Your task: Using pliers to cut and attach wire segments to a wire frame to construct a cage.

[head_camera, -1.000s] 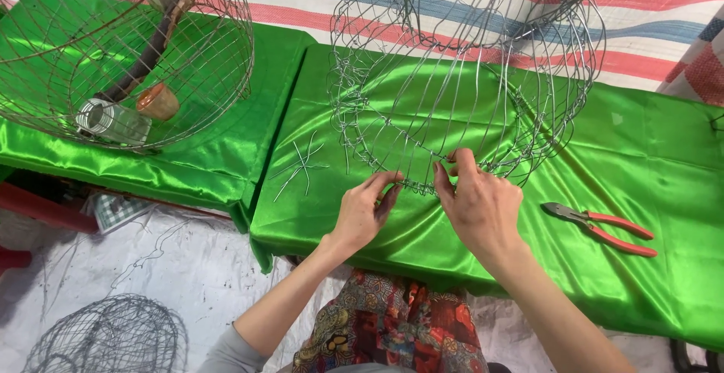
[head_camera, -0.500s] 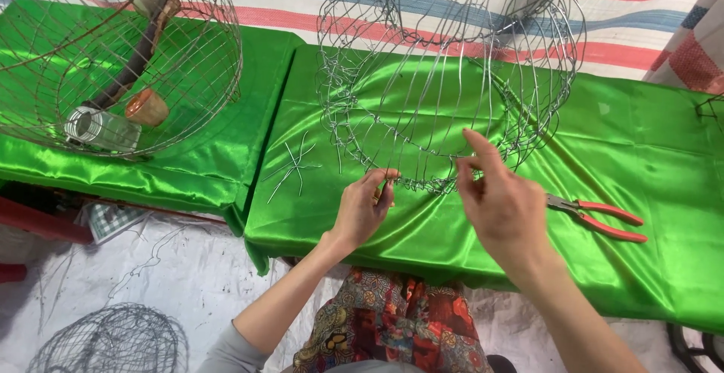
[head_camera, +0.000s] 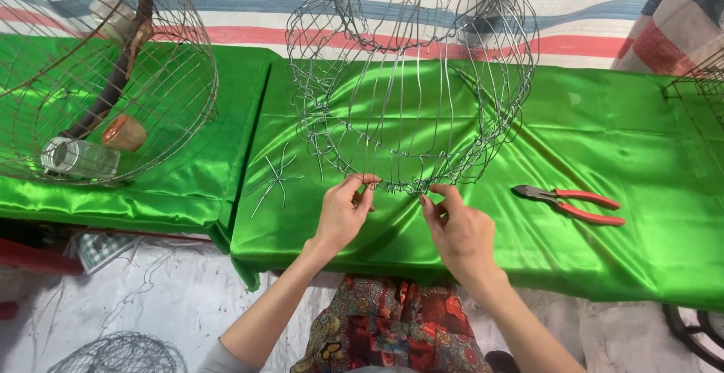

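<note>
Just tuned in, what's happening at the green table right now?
A person is working on a round wire cage lying on the green cloth. The left hand and right hand both pinch at its near rim, fingers on the wire. Red-handled pliers lie untouched to the right, and a few loose wire pieces to the left. A second cage at far left holds a glass jar.

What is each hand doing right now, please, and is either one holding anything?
Left hand: fingers pinched shut on the lower rim of the wire basket frame.
Right hand: fingertips pinching the same rim, apparently closed on the wire.
</note>
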